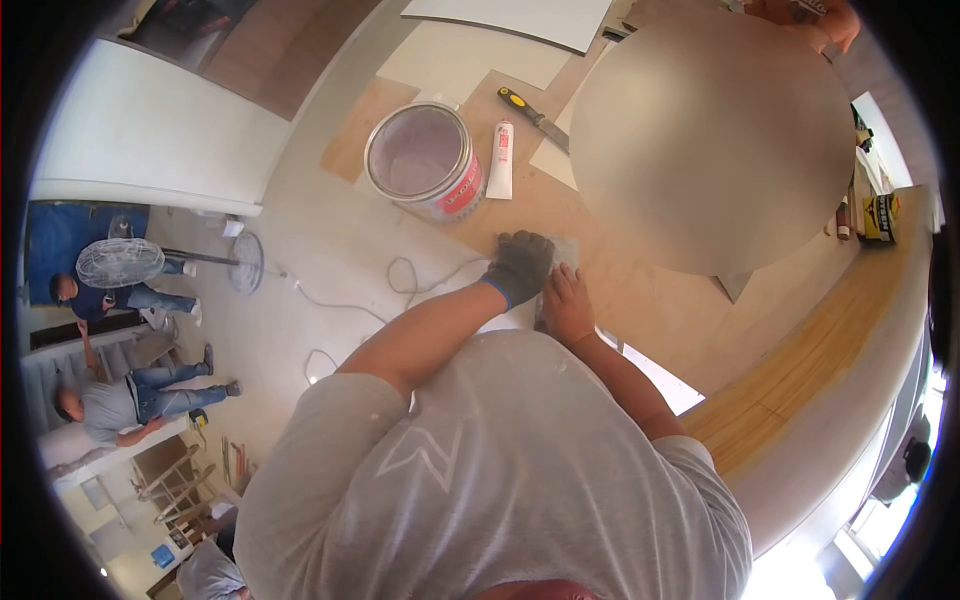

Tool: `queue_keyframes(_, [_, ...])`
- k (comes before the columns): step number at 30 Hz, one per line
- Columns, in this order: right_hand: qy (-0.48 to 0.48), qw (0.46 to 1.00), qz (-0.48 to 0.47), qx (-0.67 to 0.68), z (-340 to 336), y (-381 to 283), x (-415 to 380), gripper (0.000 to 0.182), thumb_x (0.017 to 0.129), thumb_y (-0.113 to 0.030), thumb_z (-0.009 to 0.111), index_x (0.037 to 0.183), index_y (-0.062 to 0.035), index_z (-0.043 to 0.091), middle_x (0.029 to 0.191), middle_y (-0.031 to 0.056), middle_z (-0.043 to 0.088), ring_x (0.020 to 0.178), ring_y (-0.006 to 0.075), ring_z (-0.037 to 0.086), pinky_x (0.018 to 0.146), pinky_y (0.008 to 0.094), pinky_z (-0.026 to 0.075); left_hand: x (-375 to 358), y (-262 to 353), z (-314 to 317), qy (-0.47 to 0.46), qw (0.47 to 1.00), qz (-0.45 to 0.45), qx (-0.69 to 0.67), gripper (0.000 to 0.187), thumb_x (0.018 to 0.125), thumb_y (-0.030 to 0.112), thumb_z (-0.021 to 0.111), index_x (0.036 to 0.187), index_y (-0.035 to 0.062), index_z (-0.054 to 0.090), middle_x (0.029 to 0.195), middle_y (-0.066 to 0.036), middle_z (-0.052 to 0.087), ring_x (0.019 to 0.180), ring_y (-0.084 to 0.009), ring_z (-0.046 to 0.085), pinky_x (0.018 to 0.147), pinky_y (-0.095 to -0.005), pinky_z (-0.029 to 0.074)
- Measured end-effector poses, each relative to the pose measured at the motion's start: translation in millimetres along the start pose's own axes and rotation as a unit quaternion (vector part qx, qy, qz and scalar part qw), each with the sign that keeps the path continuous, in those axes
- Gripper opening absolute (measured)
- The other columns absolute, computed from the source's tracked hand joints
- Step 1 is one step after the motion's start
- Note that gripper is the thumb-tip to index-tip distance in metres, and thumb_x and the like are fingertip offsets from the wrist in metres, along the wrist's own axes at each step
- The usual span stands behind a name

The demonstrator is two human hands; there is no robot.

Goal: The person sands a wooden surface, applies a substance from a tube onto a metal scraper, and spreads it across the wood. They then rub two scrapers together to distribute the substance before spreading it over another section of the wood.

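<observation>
At the near edge of the wooden worktop [640, 310], my left hand [521, 266] wears a dark work glove. Its fingers are curled closed, and whatever they grip is hidden. Beside it, my bare right hand [568, 302] presses bent fingers onto a small grey flat piece [566, 249]. The piece's lower part is covered by the hands. Just beyond them stands an open can [455, 190] with a pale, smeared inside and a red label. A white tube [501, 160] with red print lies next to the can. Farther off is a putty knife [533, 119] with a yellow-and-black handle.
Pale sheets [480, 55] lie on the far worktop. A large blurred disc covers the right part. A cord [405, 280] trails over the floor toward a standing fan [120, 262]. Two people are at the left, another at lower left. A yellow-black package [880, 217] stands at right.
</observation>
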State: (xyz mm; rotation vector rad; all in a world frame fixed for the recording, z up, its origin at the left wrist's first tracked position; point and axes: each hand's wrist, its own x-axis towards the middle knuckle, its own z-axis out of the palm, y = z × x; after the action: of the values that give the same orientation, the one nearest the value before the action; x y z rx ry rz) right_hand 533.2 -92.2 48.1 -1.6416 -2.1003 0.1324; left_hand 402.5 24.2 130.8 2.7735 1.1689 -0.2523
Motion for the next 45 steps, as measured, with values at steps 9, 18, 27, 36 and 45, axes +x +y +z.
queue_keyframes(9, [-0.022,1.0,0.006,0.013,-9,-3,5,0.037,0.085,-0.008,0.063,0.122,-0.0052,0.064,0.134,0.021,0.055,0.129,0.0404,0.051,0.111,0.0585,0.037,7,-8,-3,-0.012,1.0,-0.012,-0.013,0.028,0.088,0.03,0.064,0.112,0.0157,0.061,0.106,-0.007,0.065,0.102,-0.0274,0.062,0.079,-0.0494,0.047])
queue_keyframes(18, [-0.035,0.999,-0.005,0.031,-12,1,9,0.038,0.084,-0.011,0.066,0.121,-0.0055,0.064,0.133,0.0222,0.055,0.13,0.0421,0.049,0.111,0.0599,0.035,-7,-14,3,0.005,0.999,0.003,-0.036,0.026,0.086,0.028,0.064,0.109,0.015,0.064,0.103,-0.006,0.065,0.1,-0.0273,0.063,0.081,-0.0509,0.046])
queue_keyframes(27, [-0.064,0.997,0.007,0.037,11,9,-6,0.041,0.082,-0.015,0.069,0.122,-0.0071,0.064,0.14,0.0216,0.052,0.133,0.0446,0.045,0.111,0.0613,0.034,30,-5,-1,-0.016,0.992,0.002,-0.125,0.029,0.07,0.043,0.076,0.078,0.0158,0.074,0.082,-0.01,0.072,0.081,-0.033,0.069,0.068,-0.0526,0.049])
queue_keyframes(36, [0.0,0.994,-0.108,-0.015,53,50,6,0.058,0.077,-0.027,0.072,0.13,-0.0059,0.06,0.136,0.0241,0.054,0.127,0.0473,0.05,0.104,0.0633,0.039,78,-29,13,0.072,0.993,-0.071,-0.067,0.019,0.083,0.025,0.066,0.09,0.0121,0.077,0.101,-0.014,0.071,0.093,-0.0302,0.071,0.077,-0.0487,0.054])
queue_keyframes(45, [-0.145,0.989,-0.013,0.001,16,44,17,0.071,0.068,-0.032,0.082,0.131,-0.0072,0.058,0.126,0.0221,0.058,0.118,0.0444,0.054,0.097,0.0586,0.044,-73,-74,-36,0.064,0.856,-0.166,-0.485,0.043,0.093,0.029,0.06,0.129,0.0062,0.059,0.118,-0.018,0.067,0.107,-0.0333,0.067,0.092,-0.0444,0.052])
